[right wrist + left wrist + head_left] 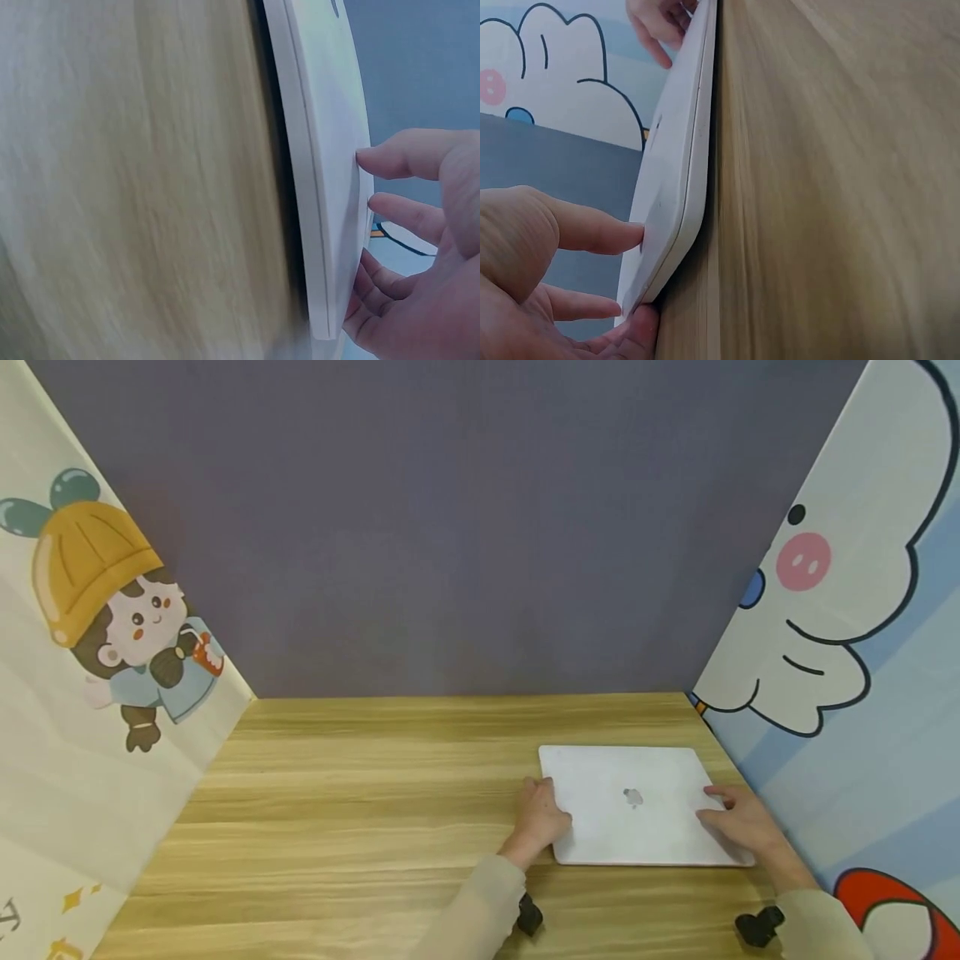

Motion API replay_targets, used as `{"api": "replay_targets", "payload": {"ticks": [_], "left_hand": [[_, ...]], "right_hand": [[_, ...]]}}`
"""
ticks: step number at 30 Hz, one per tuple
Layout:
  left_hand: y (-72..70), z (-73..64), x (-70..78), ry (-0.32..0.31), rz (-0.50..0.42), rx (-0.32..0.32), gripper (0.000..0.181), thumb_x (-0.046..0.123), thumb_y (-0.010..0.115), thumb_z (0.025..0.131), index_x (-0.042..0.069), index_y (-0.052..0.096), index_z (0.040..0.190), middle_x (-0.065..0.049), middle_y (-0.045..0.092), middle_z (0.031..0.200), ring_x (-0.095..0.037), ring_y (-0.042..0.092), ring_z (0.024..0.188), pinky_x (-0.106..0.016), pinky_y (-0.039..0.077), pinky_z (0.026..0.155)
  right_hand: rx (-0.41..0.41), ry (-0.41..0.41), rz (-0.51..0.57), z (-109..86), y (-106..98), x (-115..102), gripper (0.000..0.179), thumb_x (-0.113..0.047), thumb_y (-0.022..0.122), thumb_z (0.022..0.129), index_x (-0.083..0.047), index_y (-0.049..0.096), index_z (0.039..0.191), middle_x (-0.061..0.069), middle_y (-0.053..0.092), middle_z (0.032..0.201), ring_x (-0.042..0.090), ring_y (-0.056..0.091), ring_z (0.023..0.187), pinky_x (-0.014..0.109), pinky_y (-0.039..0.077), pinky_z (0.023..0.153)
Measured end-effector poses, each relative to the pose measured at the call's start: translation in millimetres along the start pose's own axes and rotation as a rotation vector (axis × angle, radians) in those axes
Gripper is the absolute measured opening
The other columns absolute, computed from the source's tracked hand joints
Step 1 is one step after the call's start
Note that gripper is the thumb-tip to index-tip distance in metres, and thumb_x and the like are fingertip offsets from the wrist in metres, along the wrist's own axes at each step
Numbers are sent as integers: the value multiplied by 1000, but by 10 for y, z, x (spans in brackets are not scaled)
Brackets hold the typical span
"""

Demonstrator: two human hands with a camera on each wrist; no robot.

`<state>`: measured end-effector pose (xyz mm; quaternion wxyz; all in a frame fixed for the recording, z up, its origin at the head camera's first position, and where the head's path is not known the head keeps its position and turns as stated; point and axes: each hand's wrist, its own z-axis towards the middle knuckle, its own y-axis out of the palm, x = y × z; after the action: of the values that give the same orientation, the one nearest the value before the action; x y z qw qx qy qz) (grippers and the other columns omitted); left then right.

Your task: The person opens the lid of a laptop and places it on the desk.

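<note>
Silver-white casing, seen from the head view: I have a closed laptop point(622, 839) lying logo-up between the person's two hands, flat or nearly so above the wood-grain table point(360, 802). Left hand point(538, 817) is at its left edge, right hand point(738, 820) at its right edge. Opposed placing like this probably shares the weight and keeps the slab level. A black wrist camera point(529, 915) sits below the left wrist, out of the grip's way.

Left wrist view: thumb point(600, 229) on the lid near the corner, an index fingertip further along, other fingers under the edge. I log that as a pinch on the laptop, thumb above seemingly to stop it tipping. Beyond, the opposite hand shows at the far end.

Right wrist view: thumb point(409, 154) and index touch the lid, remaining fingers curl at the edge. Gripping too, I judge; whether those tips reach underneath, I cannot tell. Dark strip below the casing, leftward of this hand: gap or shadow, unclear.
</note>
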<state>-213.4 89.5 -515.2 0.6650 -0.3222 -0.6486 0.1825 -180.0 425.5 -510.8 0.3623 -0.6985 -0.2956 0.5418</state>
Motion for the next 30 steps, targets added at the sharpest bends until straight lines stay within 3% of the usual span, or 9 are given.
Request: {"api": "replay_targets", "payload": {"ticks": [8,19,30], "left_hand": [[-82,31,-96,1,30,1,56,0,76,76,-13,59,127,-15,50,108,-25,52,94,-38,55,87],[-228,30,-189,-24,11,15,63,0,78,77,-17,54,133,-22,51,116,-33,54,104,-44,55,91],[-381,41,-314,-11,43,29,59,1,78,74,-17,58,127,-21,52,110,-32,51,100,-45,53,87]], "right_hand": [[36,-50,9,-4,91,-78,62,-25,72,90,14,53,134,44,47,131,54,50,113,63,47,91],[30,-21,24,-25,194,-262,63,-26,73,89,11,53,136,43,49,132,52,51,114,63,47,92],[-2,-12,60,-50,281,-472,64,-25,72,90,11,51,138,44,46,133,52,49,117,65,45,95]]}}
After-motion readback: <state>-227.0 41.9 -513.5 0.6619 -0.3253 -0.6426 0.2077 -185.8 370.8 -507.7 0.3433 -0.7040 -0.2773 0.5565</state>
